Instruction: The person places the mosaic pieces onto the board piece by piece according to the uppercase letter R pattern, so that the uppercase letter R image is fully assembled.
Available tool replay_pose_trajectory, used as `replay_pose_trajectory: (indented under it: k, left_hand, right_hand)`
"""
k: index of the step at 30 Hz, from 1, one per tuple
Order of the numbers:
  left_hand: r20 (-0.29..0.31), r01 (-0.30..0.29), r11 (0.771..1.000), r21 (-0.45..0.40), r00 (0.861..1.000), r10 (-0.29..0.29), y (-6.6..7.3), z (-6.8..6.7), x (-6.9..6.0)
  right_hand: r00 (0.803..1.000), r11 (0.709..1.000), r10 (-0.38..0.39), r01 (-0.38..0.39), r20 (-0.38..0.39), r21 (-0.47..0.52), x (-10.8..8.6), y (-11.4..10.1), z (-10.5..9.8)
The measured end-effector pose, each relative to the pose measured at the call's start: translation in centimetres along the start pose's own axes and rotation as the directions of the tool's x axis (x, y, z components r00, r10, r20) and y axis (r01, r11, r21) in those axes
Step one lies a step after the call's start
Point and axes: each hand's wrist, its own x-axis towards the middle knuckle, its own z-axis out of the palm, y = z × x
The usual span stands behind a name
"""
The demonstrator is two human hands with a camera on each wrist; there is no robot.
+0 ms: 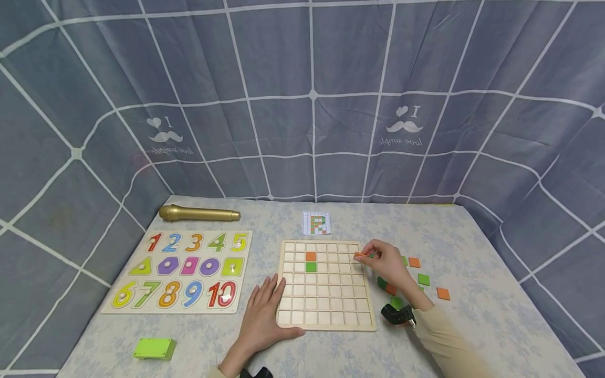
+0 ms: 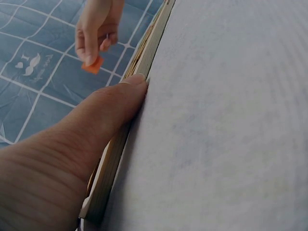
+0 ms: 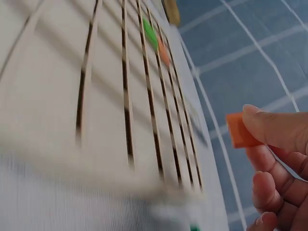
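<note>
A wooden grid board (image 1: 326, 302) lies on the table, with an orange square tile (image 1: 310, 256) and a green square tile (image 1: 311, 266) set one below the other in its upper left part. My right hand (image 1: 388, 265) pinches another orange tile (image 3: 239, 131) between thumb and fingers, above the board's upper right edge. My left hand (image 1: 262, 320) rests at the board's lower left corner, its fingers spread along the left side. In the left wrist view its thumb (image 2: 113, 103) lies against the board's edge.
Loose orange and green tiles (image 1: 424, 279) are scattered right of the board, some hidden by my right arm. A pattern card (image 1: 316, 223) lies behind the board. Leftward are a number puzzle (image 1: 177, 278), a gold microphone (image 1: 198, 213) and a green block (image 1: 154, 348).
</note>
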Motion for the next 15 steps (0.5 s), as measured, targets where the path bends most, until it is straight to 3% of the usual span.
replay_pose_trajectory:
  k: [8,15]
  left_hand:
    - [0.037,0.025,1.0,0.017,0.999,-0.026,0.1,0.0,0.0]
    - [0.036,0.022,1.0,0.014,0.999,-0.023,0.1,-0.1,0.1]
  right_hand:
    - [0.989,0.993,-0.105,0.099,0.105,0.058,0.8,-2.7,4.7]
    - [0.974,0.989,-0.151,0.149,0.168,0.024,0.8,-3.7,7.5]
